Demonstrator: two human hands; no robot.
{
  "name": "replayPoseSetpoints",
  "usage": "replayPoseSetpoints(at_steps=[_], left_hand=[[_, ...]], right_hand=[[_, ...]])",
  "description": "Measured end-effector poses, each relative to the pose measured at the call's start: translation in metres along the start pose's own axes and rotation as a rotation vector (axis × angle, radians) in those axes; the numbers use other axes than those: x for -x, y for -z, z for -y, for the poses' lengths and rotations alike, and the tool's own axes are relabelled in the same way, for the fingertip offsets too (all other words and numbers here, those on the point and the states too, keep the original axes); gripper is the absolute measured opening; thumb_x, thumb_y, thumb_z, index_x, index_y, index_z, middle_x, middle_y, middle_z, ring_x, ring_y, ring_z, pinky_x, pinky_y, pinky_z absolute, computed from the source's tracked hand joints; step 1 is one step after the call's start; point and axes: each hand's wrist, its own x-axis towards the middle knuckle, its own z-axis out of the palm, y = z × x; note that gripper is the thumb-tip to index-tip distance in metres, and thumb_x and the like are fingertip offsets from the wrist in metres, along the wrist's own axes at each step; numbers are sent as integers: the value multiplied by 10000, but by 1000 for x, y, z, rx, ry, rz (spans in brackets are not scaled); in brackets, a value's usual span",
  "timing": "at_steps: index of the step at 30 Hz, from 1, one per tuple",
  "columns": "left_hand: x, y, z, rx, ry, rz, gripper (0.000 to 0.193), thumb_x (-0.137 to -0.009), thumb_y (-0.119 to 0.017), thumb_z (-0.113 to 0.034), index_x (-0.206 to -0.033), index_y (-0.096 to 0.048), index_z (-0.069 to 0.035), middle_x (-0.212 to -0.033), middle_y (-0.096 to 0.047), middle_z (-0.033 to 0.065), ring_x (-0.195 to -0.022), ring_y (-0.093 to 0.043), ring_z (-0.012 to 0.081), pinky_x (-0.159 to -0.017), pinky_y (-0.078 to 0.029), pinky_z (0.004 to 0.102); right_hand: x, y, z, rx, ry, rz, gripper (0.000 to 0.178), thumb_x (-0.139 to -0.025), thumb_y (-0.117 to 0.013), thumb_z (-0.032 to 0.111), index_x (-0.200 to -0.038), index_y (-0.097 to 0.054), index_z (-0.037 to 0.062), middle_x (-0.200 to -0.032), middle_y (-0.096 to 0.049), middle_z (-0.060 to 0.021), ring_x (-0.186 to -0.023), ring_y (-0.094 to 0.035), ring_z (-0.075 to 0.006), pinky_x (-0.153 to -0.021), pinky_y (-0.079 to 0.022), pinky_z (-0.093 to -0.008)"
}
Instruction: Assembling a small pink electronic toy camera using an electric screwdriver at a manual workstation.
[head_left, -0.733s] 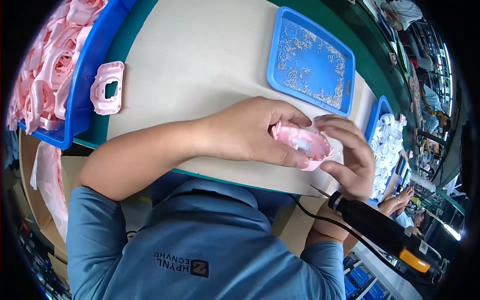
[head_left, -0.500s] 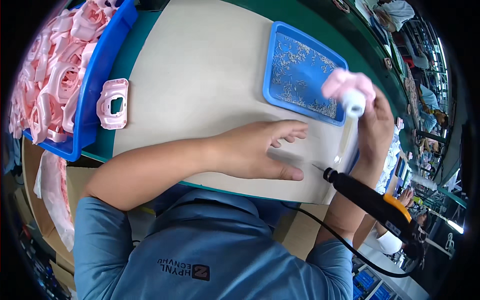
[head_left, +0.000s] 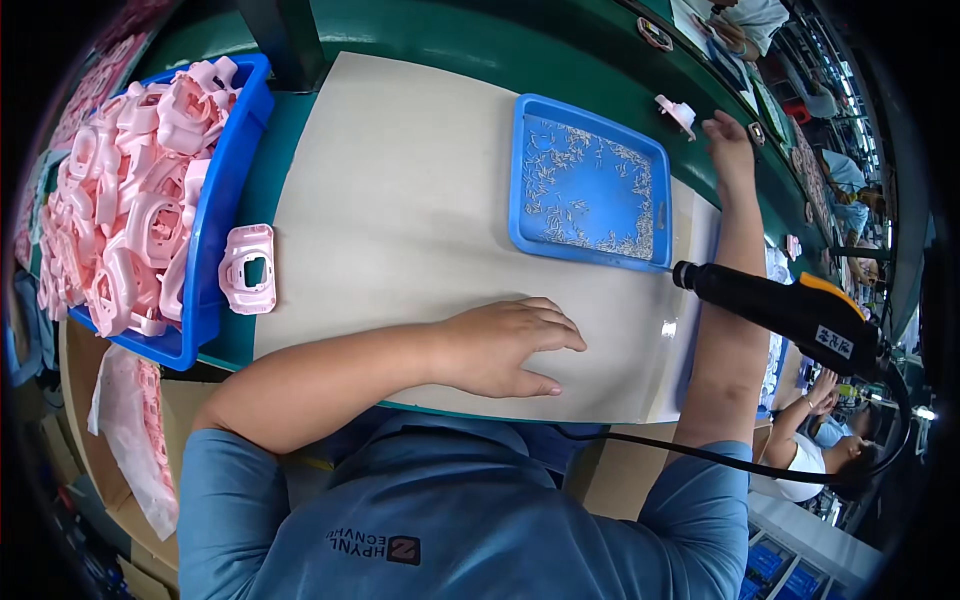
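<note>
My left hand (head_left: pixel 505 348) hovers over the beige work sheet (head_left: pixel 400 200), its fingers loosely spread and nothing in them. At the far right, my right hand (head_left: pixel 730 145) is stretched out over the green bench, empty, with its fingers bent and apart. Just left of those fingers lies a pink plastic part (head_left: pixel 677 115) with a whitish piece, no longer touched. A black electric screwdriver (head_left: pixel 780 305) with an orange lever hangs above my right forearm, its bit toward the corner of the blue tray (head_left: pixel 518 190). Many small screws (head_left: pixel 575 215) lie scattered in that tray.
A blue bin (head_left: pixel 205 290) heaped with pink plastic housings (head_left: pixel 130 220) stands at the left. One pink housing (head_left: pixel 247 270) lies beside it. The screwdriver's black cable (head_left: pixel 640 440) crosses my right arm. Further pink parts (head_left: pixel 655 35) lie along the far bench; other people work at the right.
My right hand has moved away to the far bench and let go of the pink part there. The screwdriver has swung slightly. My left hand has shifted a little left.
</note>
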Motion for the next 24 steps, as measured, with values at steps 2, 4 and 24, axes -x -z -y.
replayPoseSetpoints(at_steps=[2,4,24], left_hand=[[4,0,1,-2,-11,11,473,-840,-674,-283,-1230,-552,-45,-1267,-552,107,-1241,-444,283,-1057,-352,385],[5,1,-2,-78,-6,9,448,-828,-686,-259,-1202,-570,-40,-1238,-571,105,-1230,-456,274,-1040,-372,380],[94,-10,-62,-358,-43,-284,259,-816,-688,-131,-1040,-631,-14,-1108,-618,114,-1062,-584,286,-903,-486,387]], right_hand=[[39,16,40,-254,-16,112,342,-915,-599,161,-1233,-564,40,-1106,-646,-57,-938,-608,-119,-769,-474,-245],[60,51,41,-324,54,142,318,-913,-607,147,-1209,-581,34,-1069,-668,-50,-878,-626,-110,-732,-487,-232],[98,139,-100,628,12,419,396,-761,-625,73,-1141,-614,-39,-1112,-640,-240,-1022,-634,-331,-888,-475,-373]])
